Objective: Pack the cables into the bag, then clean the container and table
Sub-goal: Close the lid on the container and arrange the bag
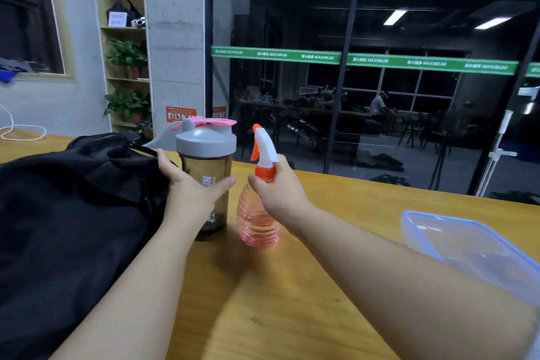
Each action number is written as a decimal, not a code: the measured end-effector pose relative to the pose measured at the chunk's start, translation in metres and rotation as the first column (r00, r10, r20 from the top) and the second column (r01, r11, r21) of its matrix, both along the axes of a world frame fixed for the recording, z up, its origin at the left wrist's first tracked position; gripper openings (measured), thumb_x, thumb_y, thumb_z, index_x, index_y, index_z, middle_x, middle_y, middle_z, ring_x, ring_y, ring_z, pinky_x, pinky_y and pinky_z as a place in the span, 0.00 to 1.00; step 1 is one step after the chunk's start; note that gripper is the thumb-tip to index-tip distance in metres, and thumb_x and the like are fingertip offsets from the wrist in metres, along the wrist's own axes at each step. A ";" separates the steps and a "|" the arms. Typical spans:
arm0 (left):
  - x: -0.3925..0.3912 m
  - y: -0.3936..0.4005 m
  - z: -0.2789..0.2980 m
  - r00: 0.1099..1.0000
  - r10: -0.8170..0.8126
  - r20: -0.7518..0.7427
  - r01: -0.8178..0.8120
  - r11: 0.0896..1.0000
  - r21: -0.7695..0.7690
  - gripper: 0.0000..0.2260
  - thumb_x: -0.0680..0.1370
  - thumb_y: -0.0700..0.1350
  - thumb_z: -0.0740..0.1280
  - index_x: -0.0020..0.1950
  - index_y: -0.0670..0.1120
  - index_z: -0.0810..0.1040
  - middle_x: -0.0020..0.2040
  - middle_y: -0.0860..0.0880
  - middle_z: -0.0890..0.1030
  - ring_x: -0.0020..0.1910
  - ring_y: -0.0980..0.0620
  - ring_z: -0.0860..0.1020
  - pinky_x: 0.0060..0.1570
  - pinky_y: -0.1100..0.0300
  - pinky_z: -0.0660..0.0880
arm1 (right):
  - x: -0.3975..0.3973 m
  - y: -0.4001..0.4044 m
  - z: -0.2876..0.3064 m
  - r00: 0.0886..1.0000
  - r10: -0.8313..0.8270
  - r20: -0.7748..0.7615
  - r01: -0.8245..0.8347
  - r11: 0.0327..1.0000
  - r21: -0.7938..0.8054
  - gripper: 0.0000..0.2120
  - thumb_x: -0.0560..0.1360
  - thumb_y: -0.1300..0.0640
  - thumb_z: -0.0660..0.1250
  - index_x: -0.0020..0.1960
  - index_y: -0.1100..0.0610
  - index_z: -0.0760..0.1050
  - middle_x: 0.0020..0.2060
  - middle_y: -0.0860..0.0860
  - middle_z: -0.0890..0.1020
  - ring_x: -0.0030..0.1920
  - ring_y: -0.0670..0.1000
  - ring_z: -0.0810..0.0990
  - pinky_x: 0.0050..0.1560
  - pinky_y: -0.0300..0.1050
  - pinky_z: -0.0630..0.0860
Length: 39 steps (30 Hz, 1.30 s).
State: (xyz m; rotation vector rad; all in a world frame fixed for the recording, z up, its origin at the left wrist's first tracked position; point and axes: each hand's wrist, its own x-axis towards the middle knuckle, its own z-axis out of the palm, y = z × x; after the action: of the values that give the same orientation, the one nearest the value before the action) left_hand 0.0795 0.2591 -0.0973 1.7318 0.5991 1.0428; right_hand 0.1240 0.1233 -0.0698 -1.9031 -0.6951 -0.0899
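Pale orange plastic marks the spray bottle [257, 219], seen in the head view just right of centre and gripped at its neck by the right hand [280, 190], fingers curled round below the white trigger. At 9 o'clock of it, just beside, the smoke-tinted shaker bottle [206, 155] is held by the left hand [190, 184], thumb and fingers wrapped about the body. The black bag [73, 213] lies at 9 o'clock, touching the left hand; no cables are visible. The clear blue-rimmed container [467, 245] rests at 3 o'clock, partly hidden by the right forearm.

Risk is judged as follows: both bottles stand close together, so one could be knocked over on lifting; spray could be misdirected onto the bag.

The wooden table [292, 301] is yellow-brown. A glass wall with a green band, a plant shelf and a white cord at 10 o'clock are noted.
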 end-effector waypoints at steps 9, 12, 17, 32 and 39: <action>-0.012 -0.014 0.019 0.989 0.146 -0.008 -0.143 0.974 0.174 0.43 0.62 0.52 0.78 0.69 0.47 0.57 0.67 0.44 0.68 0.65 0.43 0.68 0.61 0.44 0.70 | -0.021 -0.013 0.003 0.998 0.054 0.017 -0.054 0.998 0.027 0.13 0.74 0.63 0.62 0.58 0.55 0.67 0.47 0.54 0.77 0.47 0.54 0.75 0.40 0.40 0.69; -0.031 -0.022 0.044 0.980 0.142 0.141 -0.162 0.976 0.145 0.41 0.63 0.50 0.78 0.69 0.46 0.58 0.67 0.44 0.68 0.65 0.44 0.68 0.63 0.49 0.68 | -0.035 -0.023 -0.003 0.996 0.079 0.034 -0.081 0.996 0.044 0.12 0.76 0.63 0.63 0.58 0.54 0.67 0.49 0.51 0.77 0.46 0.50 0.74 0.37 0.29 0.66; -0.067 -0.060 0.076 0.958 0.040 0.283 -0.060 0.996 0.064 0.39 0.65 0.47 0.77 0.69 0.49 0.58 0.59 0.55 0.69 0.54 0.56 0.69 0.52 0.63 0.65 | -0.050 -0.052 0.013 0.996 0.082 0.018 -0.084 0.963 0.256 0.12 0.74 0.62 0.67 0.54 0.52 0.69 0.44 0.46 0.77 0.47 0.48 0.76 0.49 0.40 0.72; -0.098 -0.183 0.101 0.938 -0.224 0.263 0.210 0.974 0.079 0.39 0.64 0.49 0.78 0.68 0.51 0.59 0.57 0.55 0.72 0.54 0.54 0.72 0.54 0.55 0.70 | -0.079 -0.192 0.078 0.988 -0.056 0.147 -0.005 0.923 0.384 0.27 0.75 0.60 0.66 0.65 0.34 0.64 0.52 0.47 0.77 0.54 0.45 0.76 0.54 0.43 0.73; -0.098 -0.256 0.103 0.890 -0.366 0.272 0.364 0.929 0.060 0.39 0.64 0.47 0.78 0.69 0.50 0.62 0.51 0.58 0.75 0.52 0.55 0.74 0.52 0.58 0.69 | -0.084 -0.254 0.082 0.938 -0.320 0.133 0.222 0.849 0.479 0.13 0.70 0.62 0.67 0.44 0.45 0.69 0.48 0.53 0.75 0.46 0.52 0.76 0.43 0.43 0.72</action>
State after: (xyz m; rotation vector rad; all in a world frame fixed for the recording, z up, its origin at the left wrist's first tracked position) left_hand -0.0188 0.0030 0.0060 1.5859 0.0812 0.9919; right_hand 0.0402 -0.1304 0.0117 -1.5290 -0.4795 -0.5951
